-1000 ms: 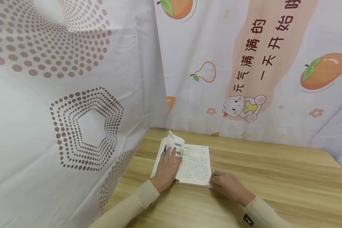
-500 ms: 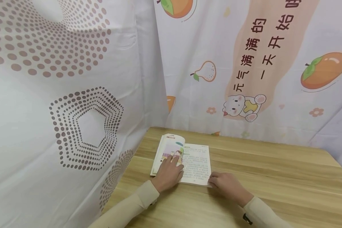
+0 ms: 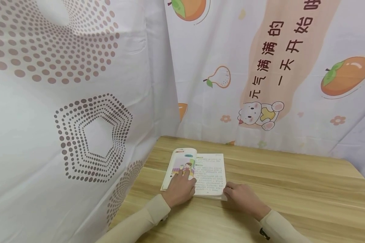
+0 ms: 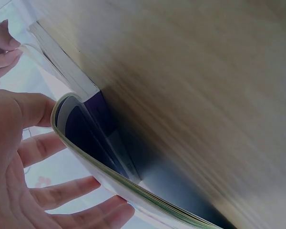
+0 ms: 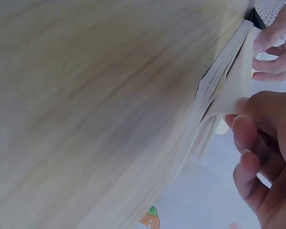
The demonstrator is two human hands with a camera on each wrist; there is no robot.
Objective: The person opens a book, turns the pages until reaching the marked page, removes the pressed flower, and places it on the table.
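1. Open, rectangular, white-paged book (image 3: 210,173): on your pale wood-grain table (image 3: 286,182).
2. Your left hand (image 3: 180,189): fingers spread on the illustrated left page (image 3: 177,158).
3. Your right hand (image 3: 244,199): pinching a white paper leaf (image 5: 234,90), corner raised; turn apparently begun, crossing over remains.

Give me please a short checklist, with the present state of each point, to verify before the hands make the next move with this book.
1. Book open on the table: ok.
2. Left hand touching the left pages: ok.
3. Left pages lying flat: not ok, they bow up.
4. Right hand pinching the right page's corner: ok.
5. Only one sheet pinched: cannot tell.
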